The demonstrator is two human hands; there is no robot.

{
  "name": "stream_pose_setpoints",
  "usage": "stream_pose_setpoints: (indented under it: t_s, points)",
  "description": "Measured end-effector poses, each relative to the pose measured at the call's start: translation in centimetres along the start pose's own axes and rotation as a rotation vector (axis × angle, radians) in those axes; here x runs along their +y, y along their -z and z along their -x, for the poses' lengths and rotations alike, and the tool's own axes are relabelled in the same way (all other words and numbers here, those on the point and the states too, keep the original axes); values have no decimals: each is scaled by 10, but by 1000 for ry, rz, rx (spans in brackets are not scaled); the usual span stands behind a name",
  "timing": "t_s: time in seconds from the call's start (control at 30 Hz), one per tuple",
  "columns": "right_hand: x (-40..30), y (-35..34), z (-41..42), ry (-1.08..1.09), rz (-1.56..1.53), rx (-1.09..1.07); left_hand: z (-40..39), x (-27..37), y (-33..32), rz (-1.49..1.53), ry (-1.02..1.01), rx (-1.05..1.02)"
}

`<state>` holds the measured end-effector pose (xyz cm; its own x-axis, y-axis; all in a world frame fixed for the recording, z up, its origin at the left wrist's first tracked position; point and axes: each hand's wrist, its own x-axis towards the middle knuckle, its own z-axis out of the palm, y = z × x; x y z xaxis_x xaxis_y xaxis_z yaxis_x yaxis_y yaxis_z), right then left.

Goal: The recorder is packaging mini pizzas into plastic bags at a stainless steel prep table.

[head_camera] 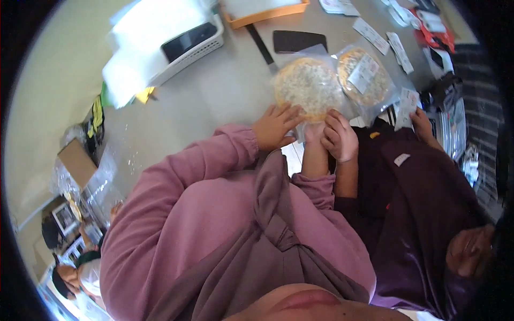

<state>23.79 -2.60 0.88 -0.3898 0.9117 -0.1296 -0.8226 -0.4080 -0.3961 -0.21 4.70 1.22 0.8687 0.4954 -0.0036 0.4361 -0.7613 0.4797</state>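
A round, flat pizza base topped with pale shreds point(307, 86) lies in a clear plastic bag on the metal table point(200, 92). My left hand point(276, 125) rests on the near left edge of the bag, fingers spread and thumb apart. My right hand point(314, 131) is at the bag's near edge, mostly hidden by plastic and a co-worker's hand point(340, 135). That co-worker's fingertips touch the bag's near right edge. To its right lies a second bagged pizza base point(375, 90) with a printed label point(364, 74) on top.
The co-worker's other hand point(421, 125) holds a printed label point(407, 105). Beyond the bags are a dark phone point(300, 41), a black strip point(260, 44) and an orange tray point(269, 15). A white basket point(192, 50) holds another phone point(189, 41). Another person point(86, 277) is at lower left.
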Motion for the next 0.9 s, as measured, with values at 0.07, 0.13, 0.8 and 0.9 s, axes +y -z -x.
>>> stream_pose_setpoints:
  t_s: [0.07, 0.13, 0.8, 0.9]
  points:
    - [4, -10, -20, -3, 23, -11, 3, -6, 5, 6, 49, 36]
    - [7, -20, -43, 34, 71, -11, 11, -20, 18, -1, 108, 78]
    - [103, -123, -43, 1073, 1833, 687, 171, -255, 218, -107, 1289, 947]
    - [112, -134, -63, 981, 1735, 535, 194, -244, 226, -177, 1271, 1099]
